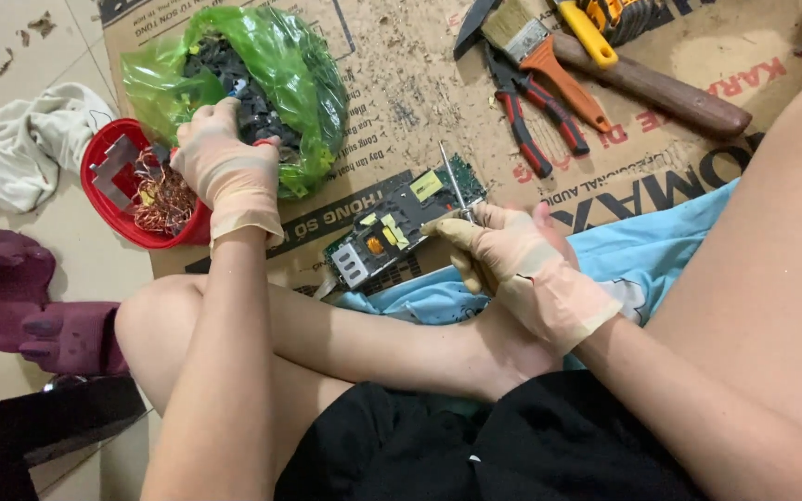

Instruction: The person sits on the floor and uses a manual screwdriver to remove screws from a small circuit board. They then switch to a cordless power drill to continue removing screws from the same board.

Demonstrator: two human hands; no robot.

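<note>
Head view: you sit on flattened cardboard [401,93] with your legs crossed. Your left hand [225,167], gloved, reaches to the upper left of the frame, where its fingers close on a small blue-and-dark piece at the mouth of a green plastic bag [299,74] filled with dark parts. Just below and left of that hand sits a red bowl [104,199] holding coiled copper wire [164,199] and a grey metal bracket [113,167]. Your right hand [512,264], also gloved, lies at the centre of the frame, wrapped around a screwdriver [455,181] whose thin metal shaft points up and slightly left. The shaft crosses the right end of a green circuit board [401,223], which lies on the cardboard just left of that hand and bears yellow and white parts. Along the top right of the frame lie a paintbrush [536,51], red-handled pliers [536,116] and a hammer [652,88] with a wooden handle. A light blue cloth [642,255] lies under your right forearm. A white rag [20,139] and a purple slipper [11,288] rest on the tiled floor at the left edge.
</note>
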